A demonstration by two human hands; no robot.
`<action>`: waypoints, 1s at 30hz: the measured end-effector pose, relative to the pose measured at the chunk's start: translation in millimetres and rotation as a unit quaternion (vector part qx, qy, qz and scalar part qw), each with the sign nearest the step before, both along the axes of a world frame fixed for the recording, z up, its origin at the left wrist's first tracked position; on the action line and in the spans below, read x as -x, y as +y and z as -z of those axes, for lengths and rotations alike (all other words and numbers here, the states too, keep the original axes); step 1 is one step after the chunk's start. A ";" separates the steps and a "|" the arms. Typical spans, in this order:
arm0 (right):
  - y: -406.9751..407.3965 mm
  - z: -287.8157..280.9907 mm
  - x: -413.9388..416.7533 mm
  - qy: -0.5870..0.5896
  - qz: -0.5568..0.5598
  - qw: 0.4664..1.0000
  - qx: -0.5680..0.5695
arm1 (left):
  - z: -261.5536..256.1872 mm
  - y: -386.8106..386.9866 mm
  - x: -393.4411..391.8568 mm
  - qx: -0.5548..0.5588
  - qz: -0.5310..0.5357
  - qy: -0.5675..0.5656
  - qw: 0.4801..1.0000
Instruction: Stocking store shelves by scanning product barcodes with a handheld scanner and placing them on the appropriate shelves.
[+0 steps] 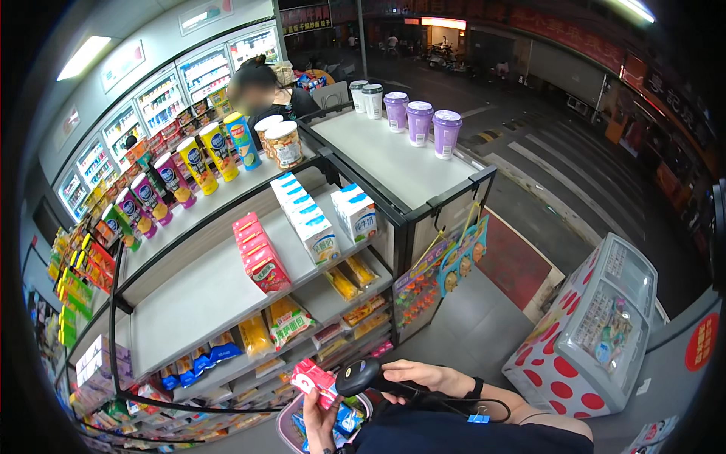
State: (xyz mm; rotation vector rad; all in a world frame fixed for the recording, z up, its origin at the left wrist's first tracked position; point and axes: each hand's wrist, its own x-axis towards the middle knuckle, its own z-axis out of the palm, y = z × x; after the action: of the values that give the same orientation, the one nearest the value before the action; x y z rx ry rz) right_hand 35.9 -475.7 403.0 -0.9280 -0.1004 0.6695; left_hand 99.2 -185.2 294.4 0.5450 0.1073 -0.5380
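At the bottom centre, my left hand grips a small pink and white carton, tilted. Beside it my right hand is closed around the handle of a black handheld barcode scanner; the scanner's head is close to the carton. A black cable loops from the scanner past a blue clip. Beneath my left hand stands a pink basket holding blue packets. On the shelf ahead are a row of red-pink drink cartons and two groups of white-and-blue milk cartons.
Metal-framed shelves with bread and snacks fill the left. Snack canisters line the top shelf; lidded purple cups stand on the end unit. An ice-cream freezer is at right. Beyond the shelves is another person.
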 end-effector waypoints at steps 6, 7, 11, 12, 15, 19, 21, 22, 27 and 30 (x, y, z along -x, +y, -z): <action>3.9 7.4 -6.6 -0.001 -0.014 1.000 0.000 | 4.7 1.4 4.9 -0.014 -0.017 -0.026 0.999; 5.0 8.3 -6.6 -0.005 -0.024 1.000 -0.001 | 3.3 1.5 5.2 -0.014 -0.017 -0.026 0.999; 4.3 25.5 -6.4 0.021 -0.027 0.999 -0.021 | -3.9 3.4 9.6 -0.025 -0.012 -0.045 0.999; 5.3 27.0 -5.5 0.036 -0.016 0.999 -0.022 | -5.4 4.3 10.6 -0.031 -0.010 -0.046 0.998; 6.8 22.5 -5.1 0.045 -0.007 0.999 -0.021 | 7.6 9.5 10.2 -0.054 0.005 -0.058 0.997; 8.7 9.4 -4.9 -0.008 -0.012 1.000 -0.013 | 3.6 7.0 11.2 -0.064 0.022 -0.061 0.996; 7.7 13.2 -4.6 -0.023 -0.013 0.999 -0.020 | -8.3 0.7 14.7 -0.048 0.000 -0.046 0.998; 7.1 14.2 -4.5 -0.039 -0.012 0.999 -0.027 | -7.1 0.9 15.0 -0.048 -0.002 -0.046 0.998; 7.4 8.6 -4.1 -0.025 -0.009 0.999 -0.040 | 3.7 1.1 11.3 -0.062 -0.012 -0.077 0.995; 7.7 6.3 -3.9 -0.024 -0.006 0.999 -0.039 | 0.1 -0.6 12.4 -0.057 -0.029 -0.053 0.997</action>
State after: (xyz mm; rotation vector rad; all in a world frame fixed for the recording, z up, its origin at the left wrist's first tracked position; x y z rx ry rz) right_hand 39.8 -468.0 396.8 -0.8685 -0.1749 0.6495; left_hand 86.8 -185.8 294.2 0.6789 0.0528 -0.4473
